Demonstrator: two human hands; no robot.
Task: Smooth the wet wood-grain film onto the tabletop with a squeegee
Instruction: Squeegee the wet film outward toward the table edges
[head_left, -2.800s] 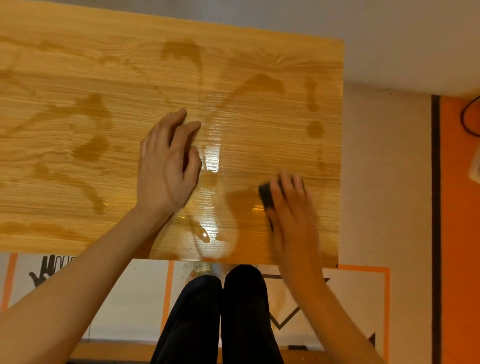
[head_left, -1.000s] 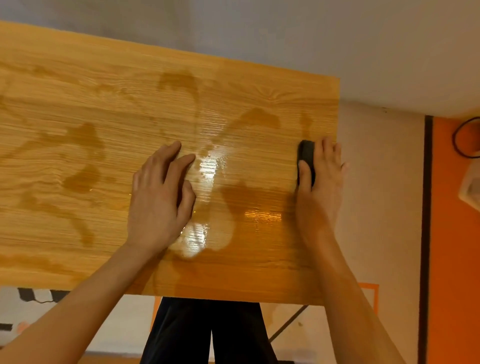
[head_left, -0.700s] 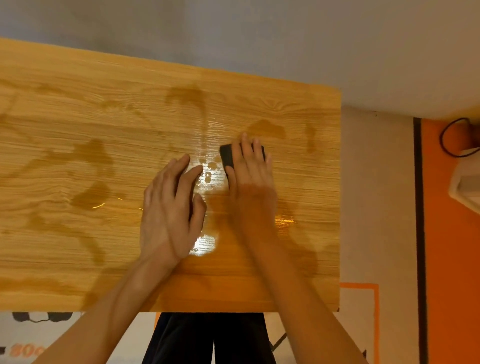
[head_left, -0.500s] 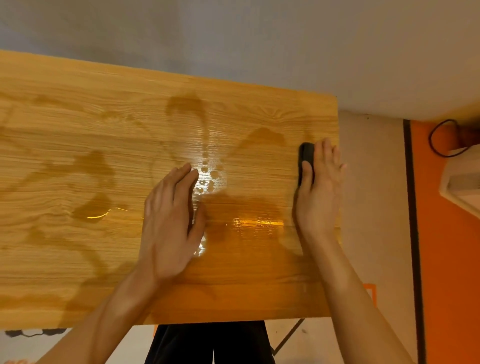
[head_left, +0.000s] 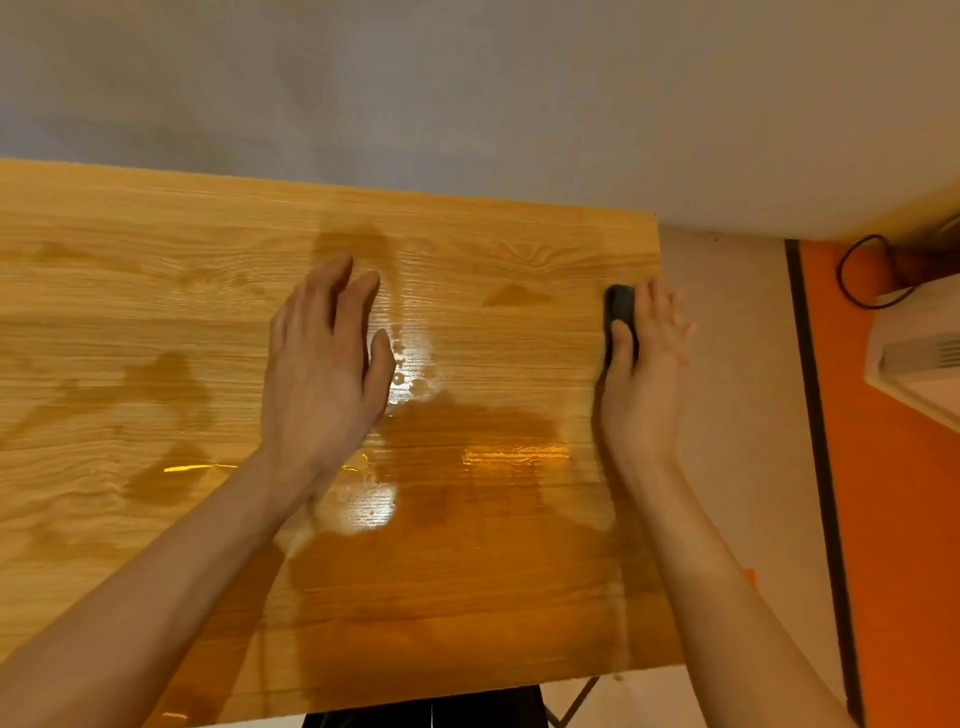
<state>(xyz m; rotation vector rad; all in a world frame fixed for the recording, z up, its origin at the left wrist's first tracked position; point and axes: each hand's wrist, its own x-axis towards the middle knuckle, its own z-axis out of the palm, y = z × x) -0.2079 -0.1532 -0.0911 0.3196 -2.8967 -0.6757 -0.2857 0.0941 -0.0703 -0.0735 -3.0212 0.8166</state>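
Wood-grain film (head_left: 156, 322) covers the whole surface, its light oak pattern blotched with darker wet patches and a few glossy puddles (the brightest just right of the left thumb). The left hand (head_left: 322, 374) lies flat, palm down, near the middle of the film, its fingers (head_left: 332, 291) stretched out and close together, holding nothing. The right hand (head_left: 644, 379) sits at the right edge of the surface, partly over the side, and presses a small black squeegee (head_left: 619, 306) against the film there. Its thumb lies along the near side of the squeegee and the fingers reach over the far side, so the tool is pinched between them. Beyond the edge lie pale floor (head_left: 737, 364) and an orange strip (head_left: 893, 519).
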